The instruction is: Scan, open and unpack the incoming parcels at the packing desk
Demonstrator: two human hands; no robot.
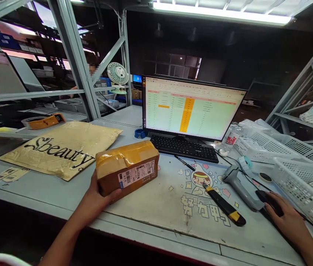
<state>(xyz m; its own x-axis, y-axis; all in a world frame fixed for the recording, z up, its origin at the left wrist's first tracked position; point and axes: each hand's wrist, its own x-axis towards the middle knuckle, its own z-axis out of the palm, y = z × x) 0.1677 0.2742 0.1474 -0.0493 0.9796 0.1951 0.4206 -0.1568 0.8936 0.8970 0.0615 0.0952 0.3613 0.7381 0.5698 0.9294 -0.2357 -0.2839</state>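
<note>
**Cardboard parcel (127, 166) being held at the near side of the table**

You are clasping the cardboard parcel at its near-left end with your left hand (97, 199), thumb pressing its front face. The parcel is sitting on the desk mat (156, 207), its printed label (136, 175) facing you, just in front of the keyboard (184, 147). Your right hand (289, 221) is lying loosely over the black mouse (268, 201), fingers draped rather than clenched, beside the scanner (241, 184) and the utility knife (224, 206). By the look of it, you are checking the parcel against the monitor (191, 109). Reaching for the scanner would call for leaving the mouse and keeping the label uncovered.
</note>
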